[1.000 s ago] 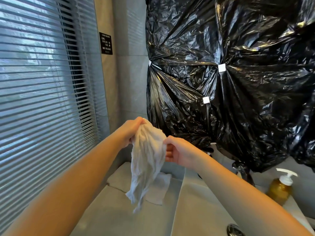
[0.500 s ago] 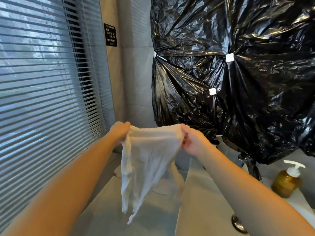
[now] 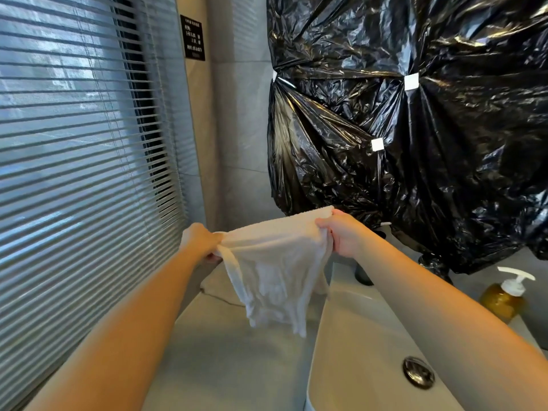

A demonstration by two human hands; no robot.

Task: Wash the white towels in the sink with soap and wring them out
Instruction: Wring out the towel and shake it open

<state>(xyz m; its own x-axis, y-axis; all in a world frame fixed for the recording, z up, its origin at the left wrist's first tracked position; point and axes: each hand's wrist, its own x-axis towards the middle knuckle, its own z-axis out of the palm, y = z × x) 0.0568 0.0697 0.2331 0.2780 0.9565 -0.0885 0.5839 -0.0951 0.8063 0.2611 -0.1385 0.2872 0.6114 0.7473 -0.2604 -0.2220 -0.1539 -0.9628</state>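
Aloft, white towel (image 3: 275,262), both hands gripping

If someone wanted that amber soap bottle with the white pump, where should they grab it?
Probably round the wide body of the amber plastic soap bottle, coming from the front: it stands upright, the wall is close behind, and its white pump is narrow.

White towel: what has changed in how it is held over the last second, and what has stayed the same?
The left hand and right hand drew apart sideways, stretching the white towel from a bunched, hanging wad into a spread sheet with its lower corners dangling. Nothing was let go: both hands have gripped the top edge throughout. The soap bottle beside the sink stayed put.
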